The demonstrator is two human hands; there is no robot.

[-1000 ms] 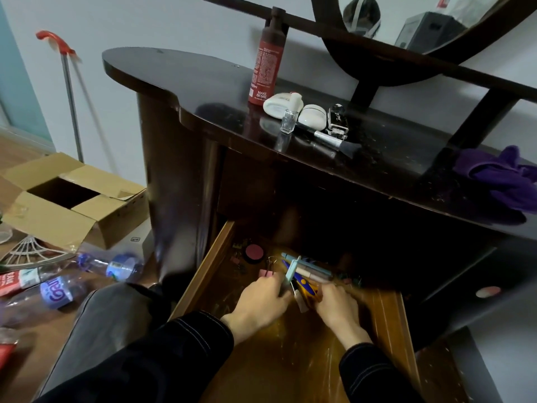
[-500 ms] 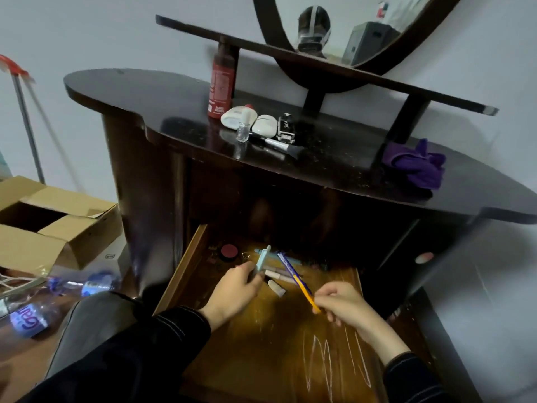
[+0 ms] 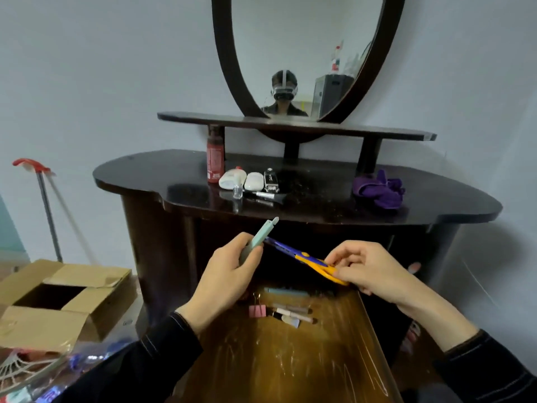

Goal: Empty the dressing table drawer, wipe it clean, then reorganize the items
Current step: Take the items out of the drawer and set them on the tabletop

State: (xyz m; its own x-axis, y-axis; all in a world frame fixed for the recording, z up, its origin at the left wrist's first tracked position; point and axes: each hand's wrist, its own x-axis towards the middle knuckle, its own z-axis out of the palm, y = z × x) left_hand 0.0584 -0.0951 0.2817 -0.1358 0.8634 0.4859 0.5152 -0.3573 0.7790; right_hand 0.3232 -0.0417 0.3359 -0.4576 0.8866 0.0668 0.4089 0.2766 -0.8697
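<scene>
Nearest us, the pulled-out drawer [image 3: 290, 362] shows a bare, scratched wooden floor, so we judge the emptying well along. Farther in lie a pink binder clip [image 3: 257, 311], a few short cosmetic sticks [image 3: 293, 314] just beside it and a pale blue stick [image 3: 286, 292] behind them, not yet lifted out.

Above these we hold two items clear of the drawer. Our left hand [image 3: 223, 280] has its fingers [image 3: 236, 241] curled round a pale green pen [image 3: 263, 232], tip up. Our right hand [image 3: 374, 274] pinches the yellow handle of the scissors [image 3: 305, 257] between thumb and fingertips [image 3: 338, 257]. The blue end reaches the left hand; whether that hand grips it too we cannot tell.

We think both are raised for carrying to the surface [image 3: 319, 207], where a red bottle [image 3: 215, 158], white cases [image 3: 252, 180] and a brush [image 3: 266, 195] sit grouped as the holding spot. The purple cloth [image 3: 377, 187] lies well apart to the right, ready for wiping.
</scene>
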